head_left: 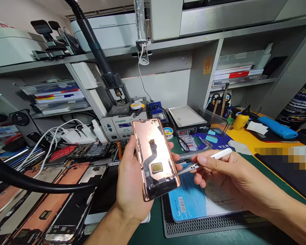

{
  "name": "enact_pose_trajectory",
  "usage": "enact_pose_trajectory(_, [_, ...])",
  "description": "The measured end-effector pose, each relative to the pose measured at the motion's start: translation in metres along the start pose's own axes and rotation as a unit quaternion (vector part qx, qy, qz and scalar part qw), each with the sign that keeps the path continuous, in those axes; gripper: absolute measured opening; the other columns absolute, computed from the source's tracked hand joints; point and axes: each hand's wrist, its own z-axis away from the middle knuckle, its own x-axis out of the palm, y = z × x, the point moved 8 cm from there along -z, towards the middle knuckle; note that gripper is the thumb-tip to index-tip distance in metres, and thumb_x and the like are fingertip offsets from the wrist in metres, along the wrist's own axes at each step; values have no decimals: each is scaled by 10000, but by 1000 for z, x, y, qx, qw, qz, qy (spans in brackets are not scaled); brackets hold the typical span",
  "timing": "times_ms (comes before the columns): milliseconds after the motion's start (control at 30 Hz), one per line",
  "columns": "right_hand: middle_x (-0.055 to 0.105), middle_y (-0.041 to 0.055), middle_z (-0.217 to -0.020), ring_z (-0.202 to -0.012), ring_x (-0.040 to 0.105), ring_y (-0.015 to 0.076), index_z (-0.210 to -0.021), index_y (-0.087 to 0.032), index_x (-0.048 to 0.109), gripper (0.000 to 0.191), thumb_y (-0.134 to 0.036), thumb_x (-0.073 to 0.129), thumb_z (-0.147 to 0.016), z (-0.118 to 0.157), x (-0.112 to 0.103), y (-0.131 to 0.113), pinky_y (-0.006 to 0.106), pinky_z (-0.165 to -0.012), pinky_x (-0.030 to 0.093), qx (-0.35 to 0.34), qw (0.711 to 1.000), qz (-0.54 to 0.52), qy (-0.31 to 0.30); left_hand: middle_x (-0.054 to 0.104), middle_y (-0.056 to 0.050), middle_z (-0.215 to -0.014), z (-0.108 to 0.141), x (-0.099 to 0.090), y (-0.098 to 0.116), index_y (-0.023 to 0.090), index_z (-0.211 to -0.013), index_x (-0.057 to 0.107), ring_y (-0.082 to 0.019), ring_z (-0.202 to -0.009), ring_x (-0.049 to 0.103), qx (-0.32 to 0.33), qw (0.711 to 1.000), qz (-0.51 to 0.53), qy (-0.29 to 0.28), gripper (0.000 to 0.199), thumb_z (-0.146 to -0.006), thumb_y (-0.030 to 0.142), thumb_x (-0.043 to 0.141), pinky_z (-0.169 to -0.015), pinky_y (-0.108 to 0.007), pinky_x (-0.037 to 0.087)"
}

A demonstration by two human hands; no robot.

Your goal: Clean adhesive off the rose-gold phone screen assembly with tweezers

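My left hand is closed around a phone screen, tilted up with its copper-coloured back facing me. A black flex cable runs down that back, beside a small gold rectangle. Dark tape or film covers the lower end. Between the thumb and fingers of my right hand is a pair of tweezers with a white rear end. Their tips meet the screen's back near its lower right corner; whether they pinch anything there is too small to tell.
Several phone screens lie in a row at the left, crossed by a black hose. Under my hands, a blue and white package rests on a grey mat. Behind stand a hot-air station and a flat heating plate.
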Motion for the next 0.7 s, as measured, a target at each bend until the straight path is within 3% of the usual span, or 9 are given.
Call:
enact_pose_trajectory(333, [721,127,-754,-657,611,168,-949,-94,796,311,-393,810,-866,-2,3,2,267,-647,448,13,1000,-6,-2,768,-197,-1024,-2,-1,-4,100,-1211,710,-317,-772,747,-29,1000,7,0,626,-961,595,419,-677,-452,617])
enact_pose_trajectory(700, [713,124,-751,-644,624,132,-935,-69,793,279,-334,828,-859,-4,7,5,196,-617,503,35,998,-48,-7,771,-187,-1015,-1,-1,-5,107,-1188,728,-305,-760,746,-32,999,11,10,598,-962,575,432,-665,-436,616])
